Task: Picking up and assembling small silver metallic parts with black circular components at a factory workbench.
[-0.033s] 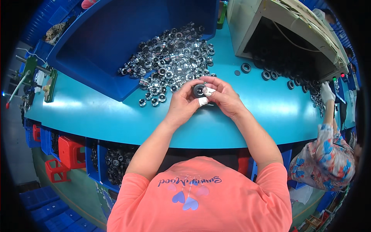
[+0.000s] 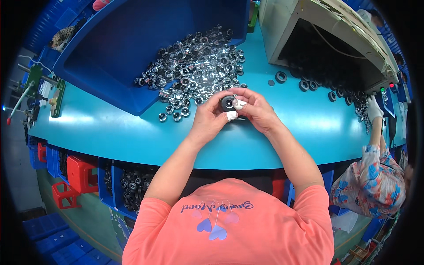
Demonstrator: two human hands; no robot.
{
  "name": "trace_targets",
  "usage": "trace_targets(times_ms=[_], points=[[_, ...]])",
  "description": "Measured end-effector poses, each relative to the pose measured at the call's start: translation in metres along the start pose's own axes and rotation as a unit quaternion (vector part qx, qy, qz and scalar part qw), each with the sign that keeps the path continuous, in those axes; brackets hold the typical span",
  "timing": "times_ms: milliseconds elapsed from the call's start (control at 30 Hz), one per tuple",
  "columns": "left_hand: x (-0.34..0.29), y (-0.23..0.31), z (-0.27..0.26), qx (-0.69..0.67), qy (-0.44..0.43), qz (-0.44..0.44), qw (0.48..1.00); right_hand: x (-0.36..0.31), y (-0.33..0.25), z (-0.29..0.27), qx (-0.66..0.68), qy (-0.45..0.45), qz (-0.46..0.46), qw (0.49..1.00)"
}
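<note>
Between my two hands, just past the middle of the table, is a small black wheel (image 2: 227, 103) with a shiny centre. My left hand (image 2: 208, 118) is closed on its left side, and my right hand (image 2: 257, 113) grips it from the right. White wrapping covers both thumb tips, which press close to the wheel's near face. Under my fingers a dark edge shows at the table, too covered to make out. Just beyond my hands spreads a heap of shiny metal-and-black hubs (image 2: 194, 73), spilling from a blue bin (image 2: 104, 84) tipped on its side.
Black rubber rings (image 2: 304, 85) spill from a pale box (image 2: 278, 37) at the far right of the turquoise table (image 2: 132, 137). A co-worker's gloved hand (image 2: 374, 109) reaches to small parts there. A green hand press (image 2: 56, 99) stands at the left, red stools (image 2: 80, 174) below.
The co-worker's gloved hand at the right has shifted slightly. My hands and the wheel stay practically in place.
</note>
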State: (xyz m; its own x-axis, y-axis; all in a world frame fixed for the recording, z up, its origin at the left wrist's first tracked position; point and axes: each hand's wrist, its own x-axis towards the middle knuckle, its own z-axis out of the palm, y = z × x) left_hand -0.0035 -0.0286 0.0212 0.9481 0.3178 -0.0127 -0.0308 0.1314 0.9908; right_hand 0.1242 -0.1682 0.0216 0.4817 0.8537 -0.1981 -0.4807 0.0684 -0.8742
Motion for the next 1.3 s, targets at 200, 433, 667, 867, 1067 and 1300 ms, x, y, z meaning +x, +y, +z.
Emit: trace_targets(times_ms=[200, 433, 667, 867, 1067, 1300], points=[[0.002, -0.008, 0.001, 0.078, 0.005, 0.074, 0.994, -0.001, 0.0, -0.002, 0.032, -0.002, 0.023, 0.999], [0.001, -0.004, -0.002, 0.092, -0.004, 0.041, 0.995, -0.002, -0.004, 0.002, 0.051, -0.014, 0.012, 0.999], [-0.002, -0.002, 0.004, -0.005, -0.017, 0.034, 0.999, -0.003, -0.006, 0.004, 0.015, -0.024, -0.008, 1.0], [0.0, -0.008, -0.006, -0.014, -0.01, -0.045, 0.999, -0.002, -0.005, 0.004, 0.032, -0.023, 0.016, 0.999], [-0.003, -0.012, -0.004, 0.052, 0.028, 0.017, 0.998, 0.0, 0.0, 0.004, -0.011, -0.01, 0.016, 1.0], [-0.006, -0.005, 0.002, 0.103, 0.021, 0.081, 0.991, -0.002, 0.002, -0.001, -0.047, -0.023, 0.018, 0.998]])
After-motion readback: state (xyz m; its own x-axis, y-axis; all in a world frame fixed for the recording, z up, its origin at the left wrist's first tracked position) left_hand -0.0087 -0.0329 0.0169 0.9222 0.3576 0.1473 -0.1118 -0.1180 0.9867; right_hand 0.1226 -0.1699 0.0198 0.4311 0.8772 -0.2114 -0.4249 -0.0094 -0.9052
